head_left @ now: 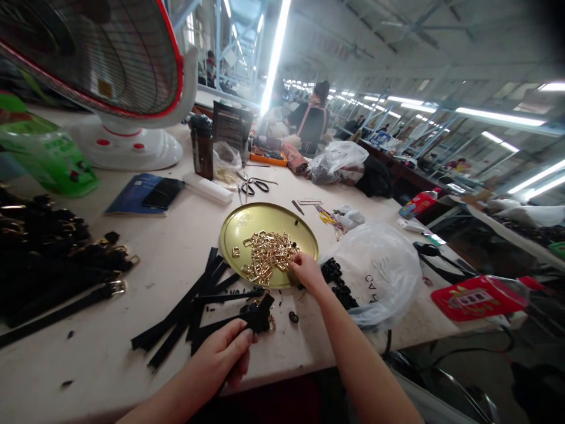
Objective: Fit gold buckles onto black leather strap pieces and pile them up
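Plainly, the left grip [230, 352] pinches a flat black strap [259, 317] (right grip [306, 271], at glossy gold buckles [267, 253]: hold unclear).

Worktable: my bench [110, 353], pale-topped, strewn with small black scraps [66, 384].
Centre: one round gold-coloured tray [238, 227].
Before me: black straps [176, 318], loosely crossed, at the tray's near left.
Left side: one heap of buckled black straps [53, 253].
Back left: one red-rimmed white fan [119, 76]; one green plastic container [48, 150]; one blue booklet [126, 199].
Back centre: one white box [209, 189]; one dark bottle [202, 147]; one pair of black-handled scissors [249, 188]; one orange tray [267, 158].
To my right: yellow-handled snips [326, 216]; small black pieces [338, 282]; one clear plastic bag [388, 265].
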A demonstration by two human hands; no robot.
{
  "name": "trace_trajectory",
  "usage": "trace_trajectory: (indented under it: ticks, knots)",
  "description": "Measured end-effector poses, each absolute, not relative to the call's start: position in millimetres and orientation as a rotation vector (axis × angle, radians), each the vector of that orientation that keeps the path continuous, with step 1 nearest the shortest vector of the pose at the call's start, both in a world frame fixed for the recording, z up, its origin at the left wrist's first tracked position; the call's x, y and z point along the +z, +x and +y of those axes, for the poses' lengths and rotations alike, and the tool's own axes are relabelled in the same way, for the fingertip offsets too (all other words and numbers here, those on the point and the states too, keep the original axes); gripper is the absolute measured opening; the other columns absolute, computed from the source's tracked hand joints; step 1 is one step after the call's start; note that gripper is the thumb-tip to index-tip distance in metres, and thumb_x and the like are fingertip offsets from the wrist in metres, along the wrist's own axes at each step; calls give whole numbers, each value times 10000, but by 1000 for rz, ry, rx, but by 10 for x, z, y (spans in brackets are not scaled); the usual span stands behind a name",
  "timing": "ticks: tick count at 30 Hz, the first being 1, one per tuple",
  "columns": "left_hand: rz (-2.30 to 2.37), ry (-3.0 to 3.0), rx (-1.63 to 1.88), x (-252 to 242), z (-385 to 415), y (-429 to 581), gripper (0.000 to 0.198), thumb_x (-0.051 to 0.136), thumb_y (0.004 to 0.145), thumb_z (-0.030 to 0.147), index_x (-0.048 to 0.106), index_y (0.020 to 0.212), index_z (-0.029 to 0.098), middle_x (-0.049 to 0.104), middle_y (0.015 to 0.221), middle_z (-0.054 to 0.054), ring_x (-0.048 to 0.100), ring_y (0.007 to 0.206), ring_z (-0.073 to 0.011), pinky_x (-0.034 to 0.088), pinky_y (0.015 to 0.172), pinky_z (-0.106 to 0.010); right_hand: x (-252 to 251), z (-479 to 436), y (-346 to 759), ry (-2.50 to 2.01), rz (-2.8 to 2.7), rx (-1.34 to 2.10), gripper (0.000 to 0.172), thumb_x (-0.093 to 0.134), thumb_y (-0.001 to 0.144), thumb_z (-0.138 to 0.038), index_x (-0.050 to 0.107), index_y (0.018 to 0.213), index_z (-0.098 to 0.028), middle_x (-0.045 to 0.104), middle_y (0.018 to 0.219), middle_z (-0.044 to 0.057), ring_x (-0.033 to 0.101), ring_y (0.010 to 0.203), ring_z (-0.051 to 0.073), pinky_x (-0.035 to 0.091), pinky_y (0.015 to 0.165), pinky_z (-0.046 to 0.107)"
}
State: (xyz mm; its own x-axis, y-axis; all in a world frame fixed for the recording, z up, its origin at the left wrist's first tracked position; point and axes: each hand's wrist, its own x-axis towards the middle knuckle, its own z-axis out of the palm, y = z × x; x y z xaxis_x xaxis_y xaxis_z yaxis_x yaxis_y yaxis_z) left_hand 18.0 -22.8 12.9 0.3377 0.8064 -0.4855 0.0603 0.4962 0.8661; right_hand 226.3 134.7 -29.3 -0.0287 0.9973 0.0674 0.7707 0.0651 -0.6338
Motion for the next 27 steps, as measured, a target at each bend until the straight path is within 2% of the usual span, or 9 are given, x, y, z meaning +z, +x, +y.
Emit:
trace_trajectory:
  ticks: [2, 4, 7, 10, 12, 17, 23, 27]
  knots:
    - [1113, 876, 681, 158, -186, 197, 361, 511, 703, 530, 410, 704, 183, 515, 556, 59, 425, 408, -57, 299, 422, -181, -181, 1093, 2195, -1693, -1879, 635, 96, 557, 704, -239, 537, 629, -183, 490, 578, -23, 442, 564, 134, 307, 542, 246]
    - [1060, 805, 751, 163, -143, 226, 331, 544, 712, 484, 424, 721, 176, 507, 583, 62, 397, 400, -35, 278, 413, -169, -50, 755, 2083, -1593, -1935, 691, 107, 541, 739, -289, 549, 677, -202, 512, 615, -24, 452, 568, 129, 317, 536, 237]
    - [957, 671, 756, 126, -119, 273, 318, 555, 723, 468, 448, 740, 169, 441, 546, 83, 316, 368, -12, 205, 380, -156, 89, 235, 1915, -1384, -2118, 629, 70, 531, 763, -247, 578, 717, -223, 542, 646, 2, 466, 585, 142, 320, 552, 254]
    - [932, 606, 681, 93, -177, 306, 300, 582, 704, 437, 443, 711, 171, 427, 527, 87, 306, 355, -11, 181, 366, -155, 103, -132, 1841, -1345, -2194, 522, 130, 507, 786, -214, 608, 706, -231, 588, 698, 46, 494, 638, 171, 331, 593, 283]
    - [958, 629, 656, 100, -246, 322, 273, 598, 687, 393, 442, 688, 169, 429, 519, 86, 313, 356, -16, 189, 363, -158, 68, -275, 1846, -1318, -2159, 571, 134, 509, 790, -213, 628, 742, -248, 616, 767, 61, 518, 698, 189, 348, 632, 297]
    - [980, 764, 616, 157, -397, 361, 215, 555, 690, 323, 438, 613, 160, 425, 498, 79, 319, 364, -31, 228, 369, -174, 11, -462, 1910, -1307, -2022, 786, 155, 522, 767, -173, 643, 792, -267, 623, 913, 56, 539, 834, 210, 376, 731, 324]
    - [1158, 967, 593, 77, -471, 379, 208, 549, 696, 352, 439, 694, 176, 384, 460, 103, 321, 368, -45, 231, 368, -167, -23, -651, 1918, -1351, -1621, 1344, 80, 540, 745, -167, 582, 778, -226, 619, 744, 1, 565, 703, 164, 421, 659, 284]
    - [1225, 1061, 561, 100, -504, 370, 136, 517, 684, 297, 459, 699, 175, 373, 455, 102, 319, 356, -46, 229, 340, -158, -47, -768, 1903, -1157, -1284, 1661, 259, 599, 690, -155, 502, 917, -238, 584, 758, -26, 559, 707, 135, 418, 656, 259]
